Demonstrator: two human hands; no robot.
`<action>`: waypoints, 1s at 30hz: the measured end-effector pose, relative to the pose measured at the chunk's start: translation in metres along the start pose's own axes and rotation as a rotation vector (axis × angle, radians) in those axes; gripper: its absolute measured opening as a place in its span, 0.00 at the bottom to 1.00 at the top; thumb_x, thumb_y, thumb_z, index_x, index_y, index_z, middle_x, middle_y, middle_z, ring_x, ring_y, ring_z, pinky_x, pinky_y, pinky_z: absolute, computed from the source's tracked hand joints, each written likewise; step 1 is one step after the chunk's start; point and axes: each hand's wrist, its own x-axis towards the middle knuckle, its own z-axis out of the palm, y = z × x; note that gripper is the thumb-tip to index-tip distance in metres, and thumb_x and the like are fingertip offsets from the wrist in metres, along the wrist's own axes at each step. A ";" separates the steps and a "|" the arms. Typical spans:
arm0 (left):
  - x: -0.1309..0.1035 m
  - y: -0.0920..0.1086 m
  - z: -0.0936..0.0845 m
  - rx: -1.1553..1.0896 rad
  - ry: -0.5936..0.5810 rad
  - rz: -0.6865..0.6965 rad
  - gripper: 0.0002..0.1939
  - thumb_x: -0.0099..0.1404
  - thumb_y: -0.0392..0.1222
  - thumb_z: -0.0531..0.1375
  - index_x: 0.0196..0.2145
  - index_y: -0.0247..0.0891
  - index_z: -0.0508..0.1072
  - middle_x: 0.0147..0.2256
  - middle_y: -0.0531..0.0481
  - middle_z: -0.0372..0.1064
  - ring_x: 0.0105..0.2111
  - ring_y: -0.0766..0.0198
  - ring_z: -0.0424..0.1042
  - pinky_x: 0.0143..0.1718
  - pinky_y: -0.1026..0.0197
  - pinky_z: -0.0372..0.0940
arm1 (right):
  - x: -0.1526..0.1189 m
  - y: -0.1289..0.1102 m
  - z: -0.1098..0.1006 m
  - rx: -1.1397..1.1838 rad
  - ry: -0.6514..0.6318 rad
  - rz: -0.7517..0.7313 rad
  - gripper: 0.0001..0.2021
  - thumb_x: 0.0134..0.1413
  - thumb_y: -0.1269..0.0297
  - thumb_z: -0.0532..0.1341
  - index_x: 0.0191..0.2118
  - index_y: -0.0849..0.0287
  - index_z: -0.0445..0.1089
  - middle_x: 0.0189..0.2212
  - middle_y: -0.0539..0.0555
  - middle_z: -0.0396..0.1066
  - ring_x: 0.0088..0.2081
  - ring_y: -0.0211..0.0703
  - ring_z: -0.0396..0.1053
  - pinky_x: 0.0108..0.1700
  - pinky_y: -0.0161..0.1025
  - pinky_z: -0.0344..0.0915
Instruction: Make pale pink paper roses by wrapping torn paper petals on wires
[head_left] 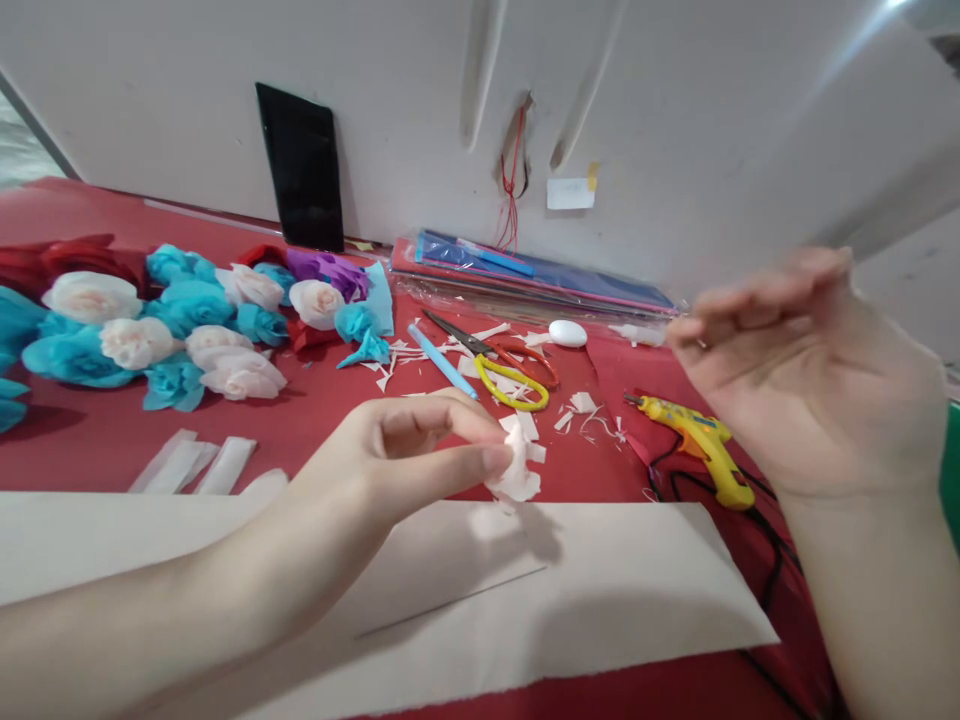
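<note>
Left hand (390,455): thumb and index fingertip clamped on a small pale pink paper bloom (517,470). Bloom sits right at the fingertips, most of it sticking out past them, ruffled edge down, above the far edge of the big pale paper sheet (637,555); its shadow falls on the sheet. Right hand (806,380): up in the air over the desk's (90,450) right side, well apart from the bloom, palm showing, fingers bent and close together, blurred, nothing visible in them. Containers: clear plastic sleeve (622,300) along the desk's back edge, with red and blue sheets (600,275) inside; a light-blue stick (495,260) lies on or in it, can't tell which. Small white bottle (637,333) just in front of the sleeve's right end, contents not readable. Rest: black wire (450,605) flat on the sheet, below the bloom. Yellow glue gun (701,450) beyond the sheet's far right corner, near the right hand. Scissors (517,385), blue pen (442,362) and paper scraps (581,403) between sheet and sleeve, white egg-shaped thing (568,333) behind. Pile of paper flowers (195,305), mostly blue and pale pink, at the desk's left; white strips (225,465) by the sheet's far edge, same side.
</note>
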 end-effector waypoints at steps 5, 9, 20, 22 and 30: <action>0.001 0.000 0.001 0.046 0.029 -0.019 0.07 0.58 0.42 0.66 0.23 0.42 0.77 0.25 0.59 0.74 0.26 0.73 0.71 0.27 0.77 0.64 | -0.010 0.006 0.004 -0.385 -0.142 0.062 0.07 0.55 0.66 0.66 0.29 0.50 0.80 0.26 0.44 0.80 0.32 0.33 0.75 0.41 0.29 0.71; 0.002 0.001 0.000 0.036 0.032 -0.012 0.07 0.58 0.41 0.66 0.22 0.43 0.77 0.24 0.60 0.73 0.26 0.73 0.70 0.27 0.77 0.63 | -0.014 0.009 0.008 -0.487 -0.089 0.011 0.08 0.49 0.70 0.69 0.28 0.46 0.81 0.28 0.43 0.81 0.34 0.35 0.77 0.41 0.30 0.72; 0.001 -0.003 -0.003 0.059 0.019 -0.003 0.07 0.59 0.42 0.66 0.24 0.45 0.78 0.25 0.61 0.73 0.27 0.73 0.71 0.28 0.77 0.64 | -0.019 0.006 0.011 -0.678 -0.083 -0.231 0.13 0.42 0.74 0.72 0.19 0.51 0.71 0.23 0.42 0.68 0.30 0.37 0.66 0.37 0.37 0.64; 0.001 -0.002 -0.002 0.054 0.016 0.004 0.07 0.59 0.41 0.66 0.23 0.45 0.78 0.25 0.61 0.74 0.27 0.73 0.71 0.29 0.77 0.64 | -0.019 0.005 0.010 -0.755 -0.096 -0.256 0.12 0.45 0.72 0.71 0.19 0.51 0.72 0.24 0.43 0.70 0.31 0.37 0.67 0.37 0.37 0.64; 0.000 0.000 -0.001 0.019 0.007 0.006 0.08 0.58 0.41 0.66 0.22 0.43 0.77 0.25 0.60 0.74 0.27 0.73 0.72 0.29 0.77 0.65 | -0.010 0.001 0.006 -0.935 -0.180 -0.093 0.09 0.58 0.66 0.62 0.33 0.48 0.80 0.37 0.45 0.81 0.43 0.43 0.76 0.49 0.40 0.69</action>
